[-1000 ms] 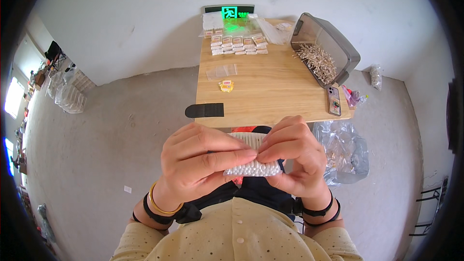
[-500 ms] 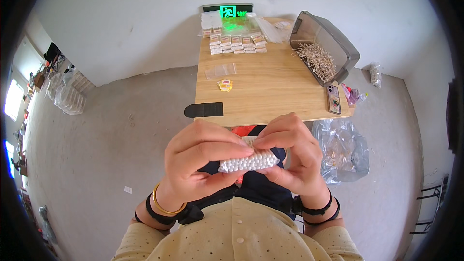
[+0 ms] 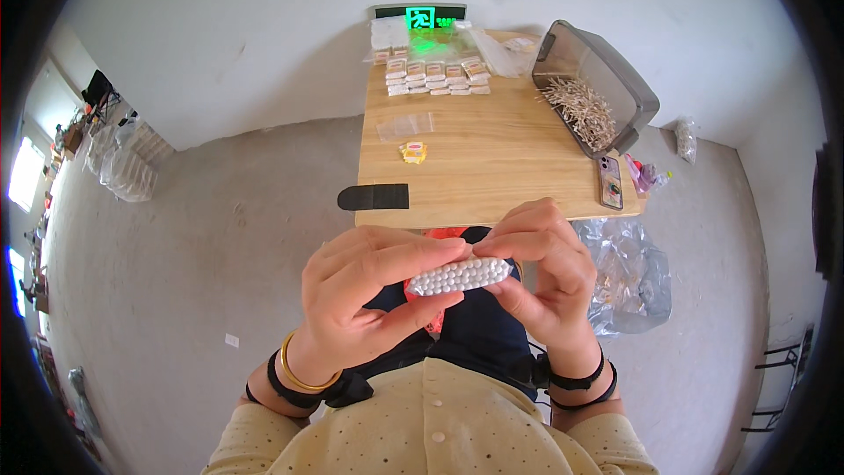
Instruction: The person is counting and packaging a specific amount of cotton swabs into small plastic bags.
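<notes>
Between both hands, just in front of the table edge, is a small clear bag of cotton swabs (image 3: pixel 459 276). Its rounded white tips face me in packed rows. My left hand (image 3: pixel 374 280) grips the bag's left part, fingers along the top and thumb beneath. On the other end, my right hand (image 3: pixel 547 268) pinches with its fingertips above and thumb at the lower right corner. The bag's far side is hidden behind the fingers. On the table beyond lie small yellow-and-white cards (image 3: pixel 413 153) and flat clear bags (image 3: pixel 406 127).
Filled swab packs (image 3: pixel 437 76) stand stacked at the table's back. A grey clear bin (image 3: pixel 635 92) lies tipped with loose swabs (image 3: pixel 580 112) inside. A phone (image 3: pixel 609 183) and a black strip (image 3: pixel 374 197) lie near the front edge. A large plastic bag (image 3: pixel 629 277) sits right of the table.
The bag has tilted so its white tips face me more squarely, and my fingers have shifted along its top edge. The view has moved slightly.
</notes>
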The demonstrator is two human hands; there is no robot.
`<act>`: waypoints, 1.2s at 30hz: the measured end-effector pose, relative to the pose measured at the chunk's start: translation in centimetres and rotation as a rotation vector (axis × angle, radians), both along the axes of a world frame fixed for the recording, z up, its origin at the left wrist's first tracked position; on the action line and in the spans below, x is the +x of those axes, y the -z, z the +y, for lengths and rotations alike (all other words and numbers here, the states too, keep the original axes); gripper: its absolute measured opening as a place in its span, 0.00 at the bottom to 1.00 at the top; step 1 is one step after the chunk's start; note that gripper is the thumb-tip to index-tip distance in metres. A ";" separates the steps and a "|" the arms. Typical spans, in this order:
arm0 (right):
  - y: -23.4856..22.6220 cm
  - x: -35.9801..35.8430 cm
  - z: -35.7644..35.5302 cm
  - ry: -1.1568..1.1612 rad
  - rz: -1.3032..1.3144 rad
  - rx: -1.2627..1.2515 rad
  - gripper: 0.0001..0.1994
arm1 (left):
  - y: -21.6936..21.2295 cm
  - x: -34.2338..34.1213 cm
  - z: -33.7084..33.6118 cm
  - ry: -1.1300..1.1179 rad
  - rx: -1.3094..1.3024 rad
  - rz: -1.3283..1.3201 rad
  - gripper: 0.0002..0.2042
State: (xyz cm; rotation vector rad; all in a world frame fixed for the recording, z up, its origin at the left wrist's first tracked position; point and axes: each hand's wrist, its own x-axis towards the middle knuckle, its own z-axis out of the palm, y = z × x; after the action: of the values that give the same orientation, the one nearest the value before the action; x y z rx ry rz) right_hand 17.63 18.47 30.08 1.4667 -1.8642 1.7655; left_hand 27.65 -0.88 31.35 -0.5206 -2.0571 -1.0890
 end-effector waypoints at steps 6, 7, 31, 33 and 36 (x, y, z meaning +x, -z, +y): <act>0.3 -0.4 0.0 -0.018 -0.014 0.003 0.13 | -0.2 0.1 0.0 -0.001 -0.031 0.030 0.22; 0.4 -0.5 0.0 -0.017 -0.023 0.004 0.13 | -0.1 0.1 0.0 0.003 -0.027 0.027 0.22; 0.2 -0.7 -2.7 0.036 0.025 0.073 0.14 | 1.0 -0.3 -1.5 -0.240 -0.151 0.067 0.26; 0.1 -0.7 -2.8 0.046 0.054 0.096 0.14 | 1.1 -0.4 -1.6 -0.255 -0.162 0.102 0.26; 0.0 -0.5 -3.1 0.076 0.087 0.122 0.15 | 1.2 -0.4 -1.8 -0.276 -0.177 0.140 0.27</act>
State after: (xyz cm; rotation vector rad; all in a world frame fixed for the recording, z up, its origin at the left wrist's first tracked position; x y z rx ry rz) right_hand 17.11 15.37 30.11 1.4672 -1.9870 1.5539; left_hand 27.22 -2.65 30.14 -0.3738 -2.0393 -0.6949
